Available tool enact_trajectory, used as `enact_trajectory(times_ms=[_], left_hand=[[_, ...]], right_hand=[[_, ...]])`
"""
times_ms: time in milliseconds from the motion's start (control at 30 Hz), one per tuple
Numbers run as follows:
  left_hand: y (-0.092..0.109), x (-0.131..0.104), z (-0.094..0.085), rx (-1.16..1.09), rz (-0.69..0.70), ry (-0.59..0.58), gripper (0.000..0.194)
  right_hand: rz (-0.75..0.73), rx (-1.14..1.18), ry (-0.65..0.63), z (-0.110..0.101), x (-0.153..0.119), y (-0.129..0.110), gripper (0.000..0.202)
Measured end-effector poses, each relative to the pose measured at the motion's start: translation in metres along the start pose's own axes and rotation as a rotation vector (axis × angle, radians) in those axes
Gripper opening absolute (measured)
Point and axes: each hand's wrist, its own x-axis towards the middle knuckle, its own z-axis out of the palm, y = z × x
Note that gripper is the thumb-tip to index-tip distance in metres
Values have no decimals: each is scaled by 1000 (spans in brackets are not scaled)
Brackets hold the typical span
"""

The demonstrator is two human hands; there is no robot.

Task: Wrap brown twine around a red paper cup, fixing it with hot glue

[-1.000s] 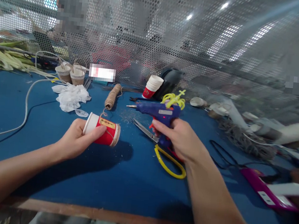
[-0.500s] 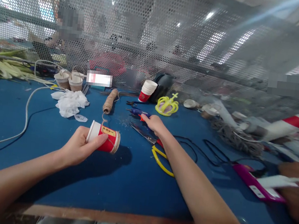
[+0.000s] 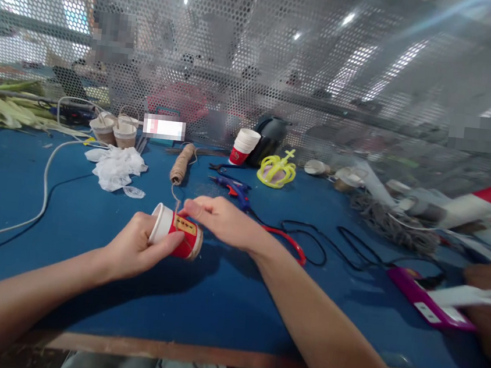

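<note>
My left hand (image 3: 140,246) is wrapped around a red and white paper cup (image 3: 162,226), which lies tilted on its side above the table with its mouth to the left. Twine is wound at the cup's base end. A strand of twine (image 3: 175,191) runs from the twine spool (image 3: 181,164) down to the cup. My right hand (image 3: 218,219) is at the cup's upper side, thumb and fingers pinched on that strand. Behind it lies a blue glue gun (image 3: 237,189) with an orange trigger. My right forearm partly covers scissors, whose red handle (image 3: 294,242) shows.
On the blue table (image 3: 96,303) stand stacked paper cups (image 3: 246,145), a dark kettle-like vessel (image 3: 270,140) and a yellow crown-shaped piece (image 3: 277,170). White lace (image 3: 118,167) lies left; a purple power strip (image 3: 426,302) and cords lie right. Perforated metal mesh (image 3: 225,47) rises behind.
My right hand has let go of the glue gun, which now lies on the table, and moved left and nearer to the twine at the cup. My left hand has shifted slightly right with the cup.
</note>
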Motion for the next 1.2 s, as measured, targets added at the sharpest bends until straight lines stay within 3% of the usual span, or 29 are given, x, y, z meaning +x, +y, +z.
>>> enact_trajectory(times_ms=[67, 167, 400, 567, 700, 1000, 1200], left_hand=[[-1, -1, 1, 48, 51, -3, 33], [-1, -1, 2, 48, 36, -38, 30], [3, 6, -1, -369, -339, -9, 36], [1, 7, 1, -495, -442, 2, 36], [4, 5, 2, -485, -418, 5, 37], [8, -1, 0, -291, -192, -6, 35], [7, -1, -1, -235, -124, -14, 36]], right_hand=[[-112, 122, -32, 11, -6, -15, 34], [-71, 309, 111, 18, -10, -22, 19], [63, 587, 328, 4, -19, -14, 14], [96, 632, 396, 2, -21, -9, 13], [130, 634, 404, 4, -20, -6, 12], [177, 626, 374, 8, -21, -3, 12], [181, 611, 360, 8, -21, -3, 14]])
